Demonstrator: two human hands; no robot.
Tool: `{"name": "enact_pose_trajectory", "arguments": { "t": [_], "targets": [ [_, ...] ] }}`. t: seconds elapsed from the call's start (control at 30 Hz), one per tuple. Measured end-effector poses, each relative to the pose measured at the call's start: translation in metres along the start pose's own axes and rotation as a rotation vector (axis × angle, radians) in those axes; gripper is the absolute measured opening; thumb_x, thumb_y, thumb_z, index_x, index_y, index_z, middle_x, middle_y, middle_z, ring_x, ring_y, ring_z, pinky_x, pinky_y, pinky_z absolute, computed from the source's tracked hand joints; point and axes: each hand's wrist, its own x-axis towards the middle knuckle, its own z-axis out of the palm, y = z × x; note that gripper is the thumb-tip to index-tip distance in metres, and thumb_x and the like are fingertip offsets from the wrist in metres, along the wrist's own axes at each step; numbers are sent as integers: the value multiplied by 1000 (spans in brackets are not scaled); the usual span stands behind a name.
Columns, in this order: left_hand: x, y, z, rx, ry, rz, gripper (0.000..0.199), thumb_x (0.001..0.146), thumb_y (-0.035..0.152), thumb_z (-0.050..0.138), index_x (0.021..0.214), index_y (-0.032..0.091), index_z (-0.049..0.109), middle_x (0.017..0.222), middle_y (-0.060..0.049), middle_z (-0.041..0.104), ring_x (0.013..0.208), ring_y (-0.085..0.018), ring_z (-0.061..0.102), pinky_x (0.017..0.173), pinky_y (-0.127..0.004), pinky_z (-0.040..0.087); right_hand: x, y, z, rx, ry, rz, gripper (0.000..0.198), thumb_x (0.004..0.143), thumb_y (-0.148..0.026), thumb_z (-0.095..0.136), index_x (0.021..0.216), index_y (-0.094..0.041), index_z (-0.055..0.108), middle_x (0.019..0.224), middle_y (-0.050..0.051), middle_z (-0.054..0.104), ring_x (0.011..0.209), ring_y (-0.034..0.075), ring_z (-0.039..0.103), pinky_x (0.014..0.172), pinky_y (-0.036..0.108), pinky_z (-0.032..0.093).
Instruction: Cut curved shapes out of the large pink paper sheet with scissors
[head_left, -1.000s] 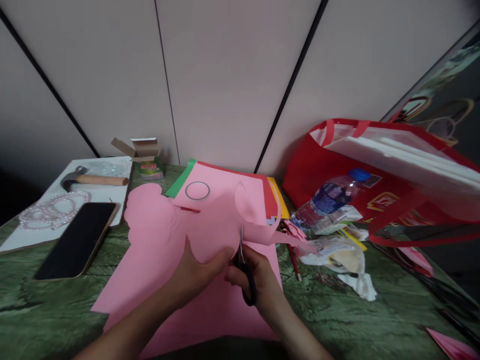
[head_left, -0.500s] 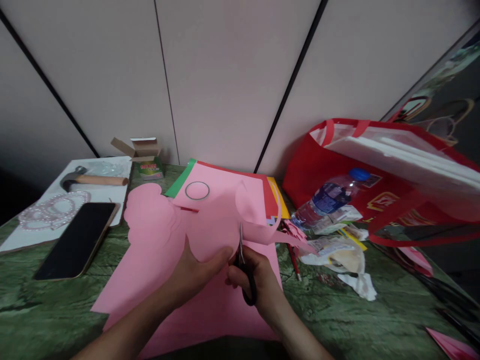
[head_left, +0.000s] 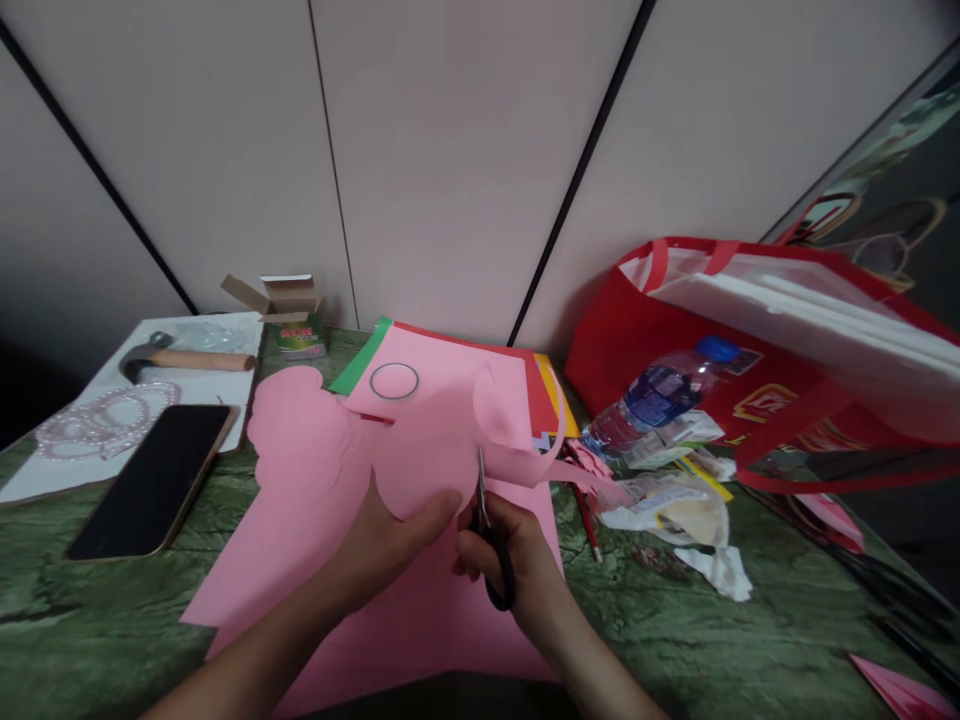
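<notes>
pink paper (head_left: 427,458) extends beyond the left hand (head_left: 390,540) pinching it — the right hand (head_left: 519,545) grips scissors (head_left: 482,505) at its edge

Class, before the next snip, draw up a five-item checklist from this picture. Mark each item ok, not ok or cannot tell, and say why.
1. Scissors in the right hand: ok, fingers wrapped around the handles.
2. Pink piece steadied: ok, the left hand holds its near edge.
3. Left thumb safely apart from the scissors: cannot tell; it lies close beside them.
4. Curling strip fully separated: cannot tell; the join near the scissors is unclear.
5. Table right of the papers tidy: not ok; a red pencil and crumpled wrapping lie there.
</notes>
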Motion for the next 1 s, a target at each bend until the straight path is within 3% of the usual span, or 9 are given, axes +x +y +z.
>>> {"name": "enact_pose_trajectory", "arguments": {
  "t": [0.37, 0.57, 0.77, 1.0],
  "targets": [
    [2, 4, 4, -100, -59, 62, 13, 68, 21, 55, 55, 20, 54, 41, 3, 55, 36, -11, 49, 34, -21, 36, 0, 2, -1, 33, -8, -5, 23, 66, -34, 64, 62, -18, 49, 44, -7, 45, 41, 9, 44, 42, 22, 34],
    [1, 2, 2, -63, -35, 83, 15, 70, 18, 55, 55, 20, 55, 41, 4, 54, 38, -11, 48, 37, -21, 37, 0, 2, -1, 44, -9, -13, 16, 67, -26, 62, 62, -17, 49, 45, -8, 44, 40, 8, 43, 41, 21, 35],
    [-1, 18, 0, -42, -72, 7, 15, 71, 12, 55, 58, 19, 57, 47, 4, 56, 43, -11, 51, 43, -21, 41, 0, 4, -1, 49, -12, -12, 16, 68, -25, 62, 63, -17, 48, 44, -9, 43, 38, 7, 43, 41, 21, 35],
    [2, -5, -2, -60, 10, 21, 7, 73, 17, 56, 67, 17, 59, 48, 5, 55, 41, -9, 48, 45, -21, 44, -1, 2, 0, 36, -11, 2, 17, 68, -27, 61, 63, -17, 48, 44, -8, 43, 38, 8, 44, 39, 20, 34]
  ]
}}
